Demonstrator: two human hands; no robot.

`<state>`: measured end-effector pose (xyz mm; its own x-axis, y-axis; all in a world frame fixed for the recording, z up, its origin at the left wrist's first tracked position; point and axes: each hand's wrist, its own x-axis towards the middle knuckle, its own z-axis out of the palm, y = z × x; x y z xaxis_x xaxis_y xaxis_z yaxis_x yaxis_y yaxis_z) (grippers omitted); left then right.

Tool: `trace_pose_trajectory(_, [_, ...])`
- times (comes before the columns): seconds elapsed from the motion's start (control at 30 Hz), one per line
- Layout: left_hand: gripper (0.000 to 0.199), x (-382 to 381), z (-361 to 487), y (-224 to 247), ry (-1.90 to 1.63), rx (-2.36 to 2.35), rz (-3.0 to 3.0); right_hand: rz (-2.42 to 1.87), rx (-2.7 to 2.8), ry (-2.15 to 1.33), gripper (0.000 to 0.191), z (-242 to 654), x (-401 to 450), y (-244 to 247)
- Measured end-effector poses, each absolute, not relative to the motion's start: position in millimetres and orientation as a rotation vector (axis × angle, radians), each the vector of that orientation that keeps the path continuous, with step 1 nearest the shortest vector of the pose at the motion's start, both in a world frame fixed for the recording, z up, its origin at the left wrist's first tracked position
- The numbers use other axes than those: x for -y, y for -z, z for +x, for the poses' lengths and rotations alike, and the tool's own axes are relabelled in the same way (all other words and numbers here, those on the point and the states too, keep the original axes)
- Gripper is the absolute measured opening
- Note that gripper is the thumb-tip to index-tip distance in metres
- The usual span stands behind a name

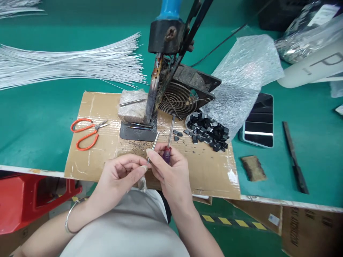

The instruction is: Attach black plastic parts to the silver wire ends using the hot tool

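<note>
A slim silvery metal rod (153,145) points up and away from me between my two hands. My left hand (120,176) is closed, its thumb and fingertips pinching the rod's lower end. My right hand (173,175) has its thumb and fingers on the same rod, and also grips a screwdriver (167,151) with a dark red and purple handle, blade upward. Beyond the hands a soldering iron (152,89) with a blue handle is clamped in a stand, tip down. Beside its tip lies a wrapped block (132,114) with another thin rod (132,102) on top.
Orange-handled scissors (87,132) lie on the cardboard sheet (102,157). Small black pieces (206,128) are heaped to the right, near a fan (184,92) and bubble wrap (241,71). White wires (69,66) lie left; a phone (258,121), sponge (253,167) and flat dark tool (293,157) lie right.
</note>
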<state>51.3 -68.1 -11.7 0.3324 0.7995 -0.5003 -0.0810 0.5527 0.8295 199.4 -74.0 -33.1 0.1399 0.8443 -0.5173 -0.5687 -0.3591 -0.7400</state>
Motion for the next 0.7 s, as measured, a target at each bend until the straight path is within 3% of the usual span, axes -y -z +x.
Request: trace_pose_trajectory(0.7, [0.030, 63.6, 54.3, 10.1, -0.620, -1.062, 0.811, -1.221, 0.330, -1.496, 0.031, 203.3, 73.9, 32.6])
